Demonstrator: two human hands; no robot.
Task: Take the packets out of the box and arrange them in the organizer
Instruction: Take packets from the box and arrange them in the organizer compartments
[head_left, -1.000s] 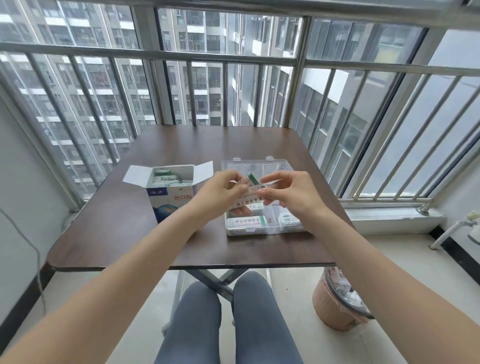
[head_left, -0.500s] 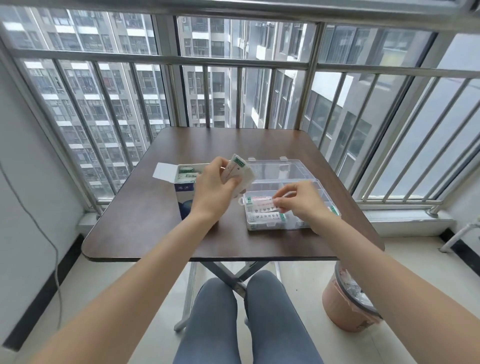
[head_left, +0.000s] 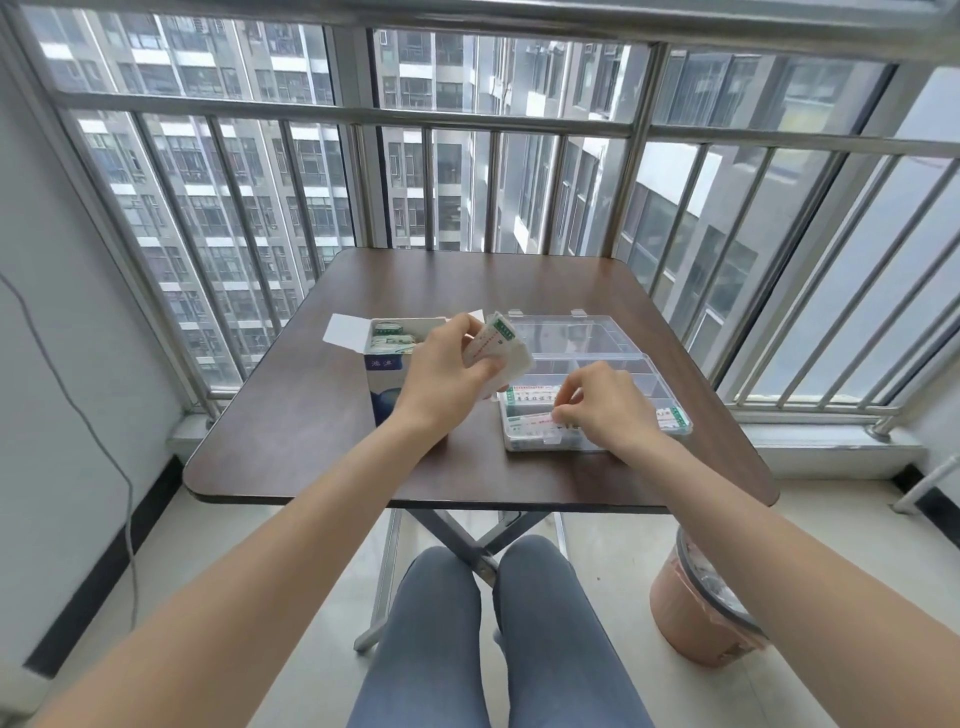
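Note:
A blue-and-white box (head_left: 385, 364) stands open on the dark table (head_left: 322, 431), with more packets showing inside. My left hand (head_left: 447, 374) grips a small stack of white packets (head_left: 498, 345) above the gap between box and organizer. The clear plastic organizer (head_left: 670, 384) lies to the right, lid folded back. My right hand (head_left: 597, 405) reaches into its front left compartment and pinches a packet (head_left: 535, 422) lying there. Other packets rest in the front row, partly hidden by that hand.
Metal window bars close off the far and right sides of the table. A pink waste bin (head_left: 696, 613) stands on the floor at the right, below the table's edge. My knees (head_left: 483, 623) sit under the table's front. A cable hangs on the left wall.
A second ago both hands held the packets together over the organizer. Since then my left hand lifted the stack away to the left, and my right hand lowered one packet into the front compartment.

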